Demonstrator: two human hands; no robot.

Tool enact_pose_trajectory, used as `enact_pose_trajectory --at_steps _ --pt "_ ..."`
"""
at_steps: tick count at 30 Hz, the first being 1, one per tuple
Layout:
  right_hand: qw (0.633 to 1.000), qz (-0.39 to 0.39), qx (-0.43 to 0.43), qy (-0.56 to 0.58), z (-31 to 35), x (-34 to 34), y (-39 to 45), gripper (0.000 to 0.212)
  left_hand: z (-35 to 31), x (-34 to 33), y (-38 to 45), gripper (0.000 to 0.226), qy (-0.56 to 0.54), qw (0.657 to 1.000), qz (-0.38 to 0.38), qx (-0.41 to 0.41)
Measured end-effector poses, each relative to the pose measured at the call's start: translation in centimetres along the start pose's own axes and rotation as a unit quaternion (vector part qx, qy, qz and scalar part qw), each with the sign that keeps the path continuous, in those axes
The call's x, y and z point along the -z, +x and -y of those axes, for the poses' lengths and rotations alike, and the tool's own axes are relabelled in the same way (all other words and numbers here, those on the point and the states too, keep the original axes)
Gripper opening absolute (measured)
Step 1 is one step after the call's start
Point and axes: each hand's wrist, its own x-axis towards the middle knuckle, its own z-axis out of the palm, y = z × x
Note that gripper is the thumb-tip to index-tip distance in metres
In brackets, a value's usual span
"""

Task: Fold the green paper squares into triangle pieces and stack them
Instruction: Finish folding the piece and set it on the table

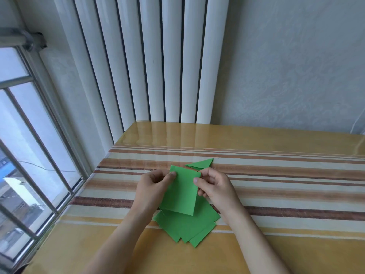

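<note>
A flat green paper square (181, 192) is held up above the table between both hands. My left hand (153, 185) pinches its upper left corner with thumb and fingers. My right hand (214, 186) pinches its upper right edge, thumb on the front of the sheet. Under the held sheet lies a loose pile of several green paper squares (187, 227), fanned out on the table. One folded green triangle piece (201, 163) lies flat just beyond my hands.
The striped yellow and brown table (276, 194) has a glossy cover. A white radiator (150, 60) stands against the wall behind it. A window with bars (29, 155) runs along the table's left edge.
</note>
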Motion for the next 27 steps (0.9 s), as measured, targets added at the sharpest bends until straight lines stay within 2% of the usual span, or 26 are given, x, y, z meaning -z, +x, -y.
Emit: enact_pose_trajectory --at_steps 6,12,17,20,23,27 --pt "0.998 -0.048 0.033 0.009 -0.3 -0.3 0.1 0.01 0.4 -0.1 0.2 0.025 -0.035 0.998 0.034 0.029" --pt "0.995 -0.063 0.075 0.024 0.5 -0.3 -0.3 0.007 0.4 0.1 0.4 0.017 -0.048 0.999 0.016 -0.002" --pt "0.991 -0.072 0.106 0.043 1.3 -0.5 -0.7 0.004 -0.1 0.0 0.3 0.022 -0.075 0.996 0.014 -0.033" --pt "0.988 -0.068 0.135 0.024 1.4 -0.6 -0.6 0.009 -0.5 -0.2 0.1 0.03 -0.149 0.988 0.028 -0.023" --pt "0.992 -0.05 0.115 0.025 1.3 -0.5 -0.7 0.012 -0.7 -0.3 0.1 0.04 -0.19 0.981 0.032 -0.002" --pt "0.996 -0.021 0.072 0.042 1.0 -0.7 -0.8 0.015 -0.4 -0.2 0.3 0.037 -0.178 0.984 0.029 0.009"
